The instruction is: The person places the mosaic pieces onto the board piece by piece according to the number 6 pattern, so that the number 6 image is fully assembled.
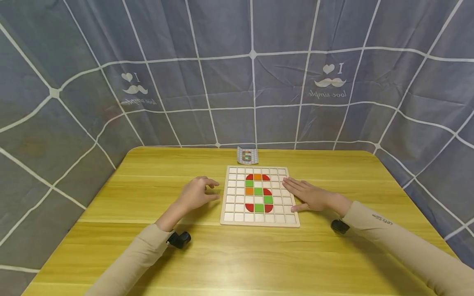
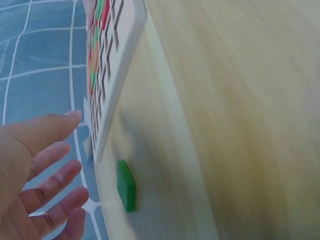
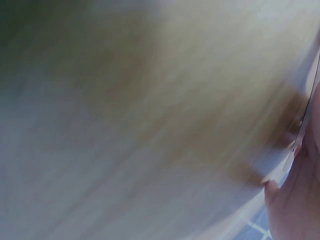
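Observation:
A square wooden grid board (image 1: 238, 216) lies on the table, bearing red rounded tiles (image 1: 268, 208), green square tiles (image 1: 259, 208) and orange square tiles (image 1: 249, 191) in an S-like figure. Just left of the board hovers my left hand (image 1: 194, 193), holding nothing, thumb and fingers loosely bent and apart. In the left wrist view, a loose green tile (image 2: 127, 186) lies on the table near the board's edge; my left hand hides it from the head view. Fingers outstretched, my right hand (image 1: 311, 195) rests along the board's right edge. The right wrist view is blurred.
A small pattern card (image 1: 247, 156) showing a similar coloured figure lies behind the board. The wooden table (image 1: 155, 255) ends at a grey-blue curtain (image 1: 226, 82) with white lines. A black wrist camera (image 1: 179, 239) is strapped to my left wrist, another (image 1: 339, 226) to the right.

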Available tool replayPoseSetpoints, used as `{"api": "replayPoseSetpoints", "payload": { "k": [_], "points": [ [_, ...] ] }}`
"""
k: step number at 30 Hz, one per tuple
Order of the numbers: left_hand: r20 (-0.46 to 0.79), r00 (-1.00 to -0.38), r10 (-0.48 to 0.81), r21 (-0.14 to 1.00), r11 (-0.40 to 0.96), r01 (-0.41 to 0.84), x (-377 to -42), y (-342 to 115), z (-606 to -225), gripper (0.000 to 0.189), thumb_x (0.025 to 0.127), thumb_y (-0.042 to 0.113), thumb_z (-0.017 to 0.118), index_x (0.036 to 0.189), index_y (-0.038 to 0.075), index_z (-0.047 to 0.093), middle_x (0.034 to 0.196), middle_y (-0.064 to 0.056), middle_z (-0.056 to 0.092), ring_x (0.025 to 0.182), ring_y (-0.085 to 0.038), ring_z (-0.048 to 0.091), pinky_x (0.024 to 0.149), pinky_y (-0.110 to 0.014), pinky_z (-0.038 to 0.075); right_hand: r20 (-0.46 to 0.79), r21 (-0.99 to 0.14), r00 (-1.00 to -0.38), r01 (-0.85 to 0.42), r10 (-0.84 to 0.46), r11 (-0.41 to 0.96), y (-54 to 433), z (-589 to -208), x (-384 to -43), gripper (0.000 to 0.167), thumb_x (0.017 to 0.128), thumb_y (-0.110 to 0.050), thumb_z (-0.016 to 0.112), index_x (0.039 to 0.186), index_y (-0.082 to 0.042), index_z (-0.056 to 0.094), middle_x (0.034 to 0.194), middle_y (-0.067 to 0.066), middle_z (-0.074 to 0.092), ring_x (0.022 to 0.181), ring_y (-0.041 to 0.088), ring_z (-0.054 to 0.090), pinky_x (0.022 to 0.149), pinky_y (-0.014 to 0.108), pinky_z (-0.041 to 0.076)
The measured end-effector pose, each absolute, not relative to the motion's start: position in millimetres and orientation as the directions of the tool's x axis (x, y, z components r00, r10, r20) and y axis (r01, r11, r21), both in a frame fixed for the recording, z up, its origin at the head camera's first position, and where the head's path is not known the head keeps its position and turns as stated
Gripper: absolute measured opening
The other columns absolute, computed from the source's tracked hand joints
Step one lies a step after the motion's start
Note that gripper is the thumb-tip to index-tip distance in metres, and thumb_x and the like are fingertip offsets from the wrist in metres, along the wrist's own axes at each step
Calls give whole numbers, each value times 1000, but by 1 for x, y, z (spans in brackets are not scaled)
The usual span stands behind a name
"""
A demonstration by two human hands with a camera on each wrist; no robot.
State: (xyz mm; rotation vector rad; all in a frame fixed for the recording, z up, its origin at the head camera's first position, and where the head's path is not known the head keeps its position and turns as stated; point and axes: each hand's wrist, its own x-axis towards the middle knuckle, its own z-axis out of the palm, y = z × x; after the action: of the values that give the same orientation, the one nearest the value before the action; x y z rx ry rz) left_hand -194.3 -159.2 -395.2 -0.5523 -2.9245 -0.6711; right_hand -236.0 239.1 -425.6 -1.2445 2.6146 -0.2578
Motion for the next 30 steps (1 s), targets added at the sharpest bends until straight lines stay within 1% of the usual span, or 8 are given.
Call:
{"api": "replayPoseSetpoints", "payload": {
  "k": [3, 7, 10, 12, 16, 21, 24, 30],
  "points": [
    [145, -942, 301, 402, 853, 334, -193, -165, -397, 42, 77, 31, 80, 113, 10, 71, 102, -8, 71, 80, -19, 63, 57, -26, 43, -158, -257, -618, -727, -770, 637, 239, -426, -236, 88, 95, -51, 50, 153, 1, 10, 161, 21, 6, 147, 40, 8, 115, 60, 14],
    [109, -958, 267, 395, 872, 288, -191, -171, -401, 45, 75, 31, 81, 113, 9, 71, 102, -9, 72, 79, -18, 64, 55, -25, 44, -137, -266, -614, -733, -777, 626, 240, -426, -235, 87, 95, -50, 50, 153, 1, 11, 160, 22, 7, 147, 41, 10, 113, 62, 16],
    [74, -967, 245, 394, 883, 254, -190, -174, -402, 46, 74, 30, 82, 112, 8, 71, 102, -10, 71, 82, -18, 64, 59, -27, 45, -107, -274, -608, -742, -786, 612, 241, -427, -234, 86, 95, -48, 53, 153, 2, 13, 159, 25, 10, 146, 44, 12, 110, 65, 18],
    [53, -970, 236, 394, 888, 237, -190, -176, -403, 46, 74, 29, 82, 113, 6, 70, 103, -10, 71, 85, -20, 65, 61, -28, 46, -108, -274, -609, -742, -786, 612, 240, -426, -233, 86, 95, -47, 53, 152, 2, 14, 159, 25, 10, 145, 44, 12, 110, 65, 18],
    [28, -975, 218, 390, 896, 212, -188, -179, -404, 44, 76, 28, 81, 112, 5, 70, 104, -10, 71, 90, -22, 65, 68, -33, 51, -152, -266, -619, -725, -770, 635, 238, -423, -234, 87, 95, -49, 52, 153, 2, 12, 160, 22, 7, 147, 42, 9, 114, 61, 15],
    [12, -980, 198, 392, 901, 187, -187, -182, -404, 41, 76, 27, 81, 110, 6, 71, 102, -8, 71, 92, -23, 66, 74, -38, 53, -186, -249, -629, -713, -755, 655, 237, -423, -235, 87, 95, -49, 51, 153, 2, 11, 161, 21, 5, 147, 41, 7, 115, 60, 13],
    [8, -982, 188, 396, 901, 176, -186, -184, -404, 38, 76, 27, 81, 107, 7, 72, 99, -8, 72, 90, -22, 66, 73, -36, 53, -185, -242, -630, -715, -754, 656, 237, -425, -236, 87, 95, -49, 50, 153, 1, 10, 161, 20, 5, 148, 40, 7, 115, 59, 14],
    [3, -985, 173, 409, 899, 159, -187, -187, -407, 33, 75, 25, 81, 101, 7, 75, 90, -4, 73, 79, -15, 65, 63, -27, 49, -173, -244, -625, -721, -761, 648, 238, -427, -237, 87, 95, -50, 50, 153, 1, 11, 161, 20, 6, 147, 40, 8, 115, 59, 15]
  ]
}}
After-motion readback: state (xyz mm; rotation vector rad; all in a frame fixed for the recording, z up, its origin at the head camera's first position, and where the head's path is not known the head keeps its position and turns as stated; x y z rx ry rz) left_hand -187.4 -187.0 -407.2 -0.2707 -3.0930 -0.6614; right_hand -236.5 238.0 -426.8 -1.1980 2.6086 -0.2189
